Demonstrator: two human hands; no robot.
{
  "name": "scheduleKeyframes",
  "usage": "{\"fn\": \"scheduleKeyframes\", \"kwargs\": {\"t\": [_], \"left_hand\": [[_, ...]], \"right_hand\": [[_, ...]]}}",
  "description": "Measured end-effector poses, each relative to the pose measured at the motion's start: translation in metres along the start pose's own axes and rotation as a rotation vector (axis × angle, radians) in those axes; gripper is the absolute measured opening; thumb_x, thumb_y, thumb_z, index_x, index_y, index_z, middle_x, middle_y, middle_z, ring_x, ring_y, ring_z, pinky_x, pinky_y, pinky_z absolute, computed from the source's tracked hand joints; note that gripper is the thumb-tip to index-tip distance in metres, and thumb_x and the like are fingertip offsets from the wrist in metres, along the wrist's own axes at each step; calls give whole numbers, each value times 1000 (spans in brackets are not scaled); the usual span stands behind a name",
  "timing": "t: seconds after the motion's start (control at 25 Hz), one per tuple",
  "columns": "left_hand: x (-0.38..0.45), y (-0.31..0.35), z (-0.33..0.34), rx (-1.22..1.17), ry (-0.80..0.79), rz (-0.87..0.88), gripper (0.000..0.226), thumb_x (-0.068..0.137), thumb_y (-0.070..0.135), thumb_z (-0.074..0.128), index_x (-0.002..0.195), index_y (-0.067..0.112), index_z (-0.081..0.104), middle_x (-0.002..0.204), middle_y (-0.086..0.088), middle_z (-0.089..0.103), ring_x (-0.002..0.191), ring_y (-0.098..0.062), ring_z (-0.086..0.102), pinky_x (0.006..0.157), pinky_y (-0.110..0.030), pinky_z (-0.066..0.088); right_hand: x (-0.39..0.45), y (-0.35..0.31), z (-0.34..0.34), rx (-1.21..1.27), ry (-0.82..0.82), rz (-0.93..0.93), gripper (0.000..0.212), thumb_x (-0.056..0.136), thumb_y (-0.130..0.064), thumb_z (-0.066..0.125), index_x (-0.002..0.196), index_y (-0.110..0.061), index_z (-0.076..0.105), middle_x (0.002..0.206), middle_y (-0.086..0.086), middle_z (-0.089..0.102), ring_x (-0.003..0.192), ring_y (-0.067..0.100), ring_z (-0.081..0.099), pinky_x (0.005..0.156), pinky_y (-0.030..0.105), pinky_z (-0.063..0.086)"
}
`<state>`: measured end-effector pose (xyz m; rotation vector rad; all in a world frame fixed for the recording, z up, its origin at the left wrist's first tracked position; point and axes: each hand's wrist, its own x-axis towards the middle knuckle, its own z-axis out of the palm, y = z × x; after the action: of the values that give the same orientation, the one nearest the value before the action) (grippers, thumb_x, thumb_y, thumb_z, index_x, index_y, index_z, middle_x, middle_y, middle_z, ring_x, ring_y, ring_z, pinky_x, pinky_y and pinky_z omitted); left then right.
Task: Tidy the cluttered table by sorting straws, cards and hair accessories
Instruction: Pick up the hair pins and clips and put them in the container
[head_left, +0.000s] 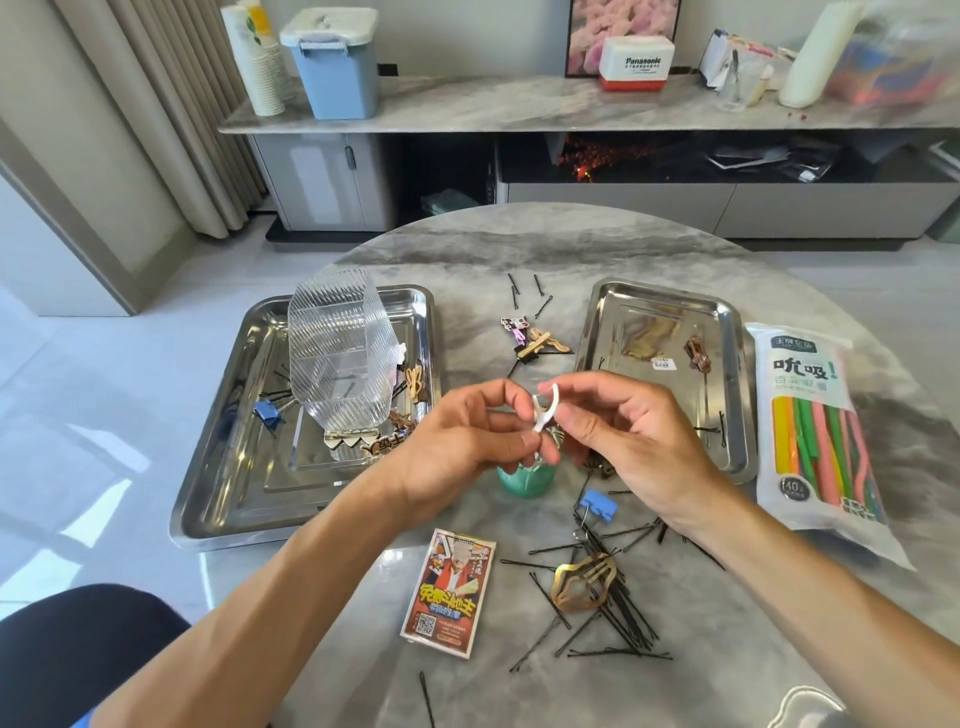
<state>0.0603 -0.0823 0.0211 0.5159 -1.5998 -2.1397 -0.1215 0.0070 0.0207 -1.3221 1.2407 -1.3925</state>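
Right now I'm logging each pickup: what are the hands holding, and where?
A small white Y-shaped clip: left hand pinches its stem, right hand its curved top.

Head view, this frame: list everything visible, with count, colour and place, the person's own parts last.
Steel trays: two, silver, left and right on the round table.
Clear ribbed bin: one, standing in the left tray.
Binder clips: two, blue, one in the left tray, one on the table.
Straw pack: one, white with coloured straws, right edge.
Card pack: one, red and orange, table front.
Bobby pins: many, black, mostly scattered front right.
Gold hair clip: one, on the pins.
Teal object: one, mostly hidden below the hands.
White clip: one, held in both grips.
Left hand, right hand: above table centre.
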Motion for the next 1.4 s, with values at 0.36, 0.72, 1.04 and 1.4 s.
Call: {"fn": "scheduleKeyframes", "kwargs": {"t": [0.36,0.72,1.04,1.4], "left_hand": [[-4,-5,7,-94,-187,-85,16,93,0,48,94,14,43,90,-23,67,72,-25,54,69,-27,46],[5,-5,-18,436,532,-61,30,84,-11,54,92,17,61,81,-1,74,72,-14,62,61,-20,44],[4,-12,-11,529,489,-80,24,84,-2,63,85,21,67,85,-5,73,70,-7,63,63,-21,50],[-49,70,-128,845,974,-103,11,81,18,65,92,18,66,76,1,69,62,-5,65,50,-20,46]], "right_hand": [[-4,-1,-3,16,14,70,12,75,-21,77,86,-17,77,74,2,69,67,13,61,58,24,53],[-2,3,-25,-630,69,-78,4,86,-16,74,83,-18,76,74,-14,70,68,2,63,63,14,45],[-5,17,-4,-826,-53,-106,15,83,-20,78,97,-20,74,87,-13,71,74,-1,63,68,15,48],[-6,-5,75,-772,3,-199,13,88,-16,69,98,-23,66,87,-18,66,71,2,61,63,17,48]]}}
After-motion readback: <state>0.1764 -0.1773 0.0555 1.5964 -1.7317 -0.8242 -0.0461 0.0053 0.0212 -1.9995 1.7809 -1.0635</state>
